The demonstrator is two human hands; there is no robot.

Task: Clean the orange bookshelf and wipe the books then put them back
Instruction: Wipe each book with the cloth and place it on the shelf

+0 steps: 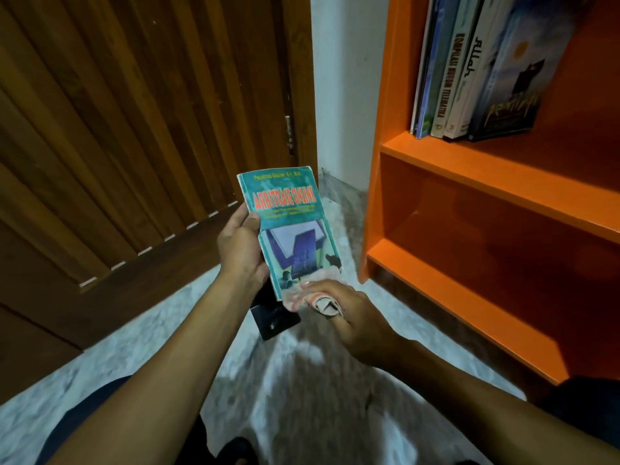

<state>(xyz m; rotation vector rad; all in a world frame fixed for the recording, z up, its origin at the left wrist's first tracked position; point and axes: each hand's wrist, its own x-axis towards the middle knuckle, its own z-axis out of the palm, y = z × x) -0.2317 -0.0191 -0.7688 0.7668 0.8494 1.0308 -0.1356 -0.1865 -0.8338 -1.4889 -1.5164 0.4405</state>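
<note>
My left hand [240, 245] grips a teal paperback with red title lettering [288, 223] by its left edge, cover facing me, held above the floor. My right hand [352, 317] holds a bunched pale cloth [313, 298] pressed against the book's lower edge. A dark book [275, 317] shows below the teal one, under my left wrist; whether it is held or lying on the floor I cannot tell. The orange bookshelf [486, 182] stands at the right, with several books [469, 72] upright on its upper shelf and two bare lower shelves.
A brown wooden slatted door [134, 129] fills the left. A white wall strip [345, 78] runs between door and shelf. Pale marbled floor [302, 380] lies beneath my arms. My dark-clothed knees [100, 414] show at the bottom corners.
</note>
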